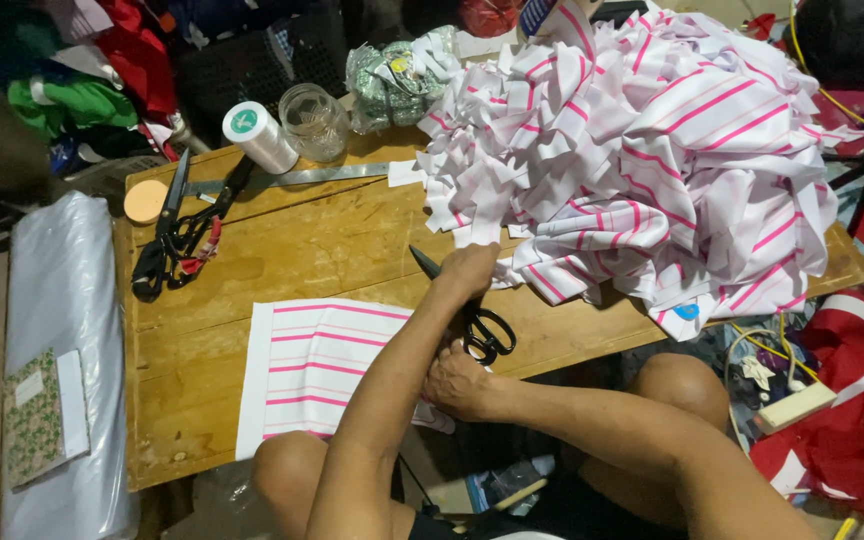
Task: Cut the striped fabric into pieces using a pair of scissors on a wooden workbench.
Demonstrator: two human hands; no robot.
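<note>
Black scissors (472,310): under your left hand (469,268), which rests on them, fingers curled. Striped cloth (327,365) w/ right hand (455,382) pressed flat; striped pile (652,150) beyond.

We see black-handled scissors (472,305) lying diagonally near the table's near edge, blades pointing far-left, just right of a flat white cloth panel with pink stripes (327,365); a heap of striped pieces (652,150) fills the far right.

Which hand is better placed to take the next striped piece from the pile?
Left. The left hand is at the edge of the striped pile, over the black scissors. The right hand sits lower, by the flat striped piece, away from the pile.
</note>
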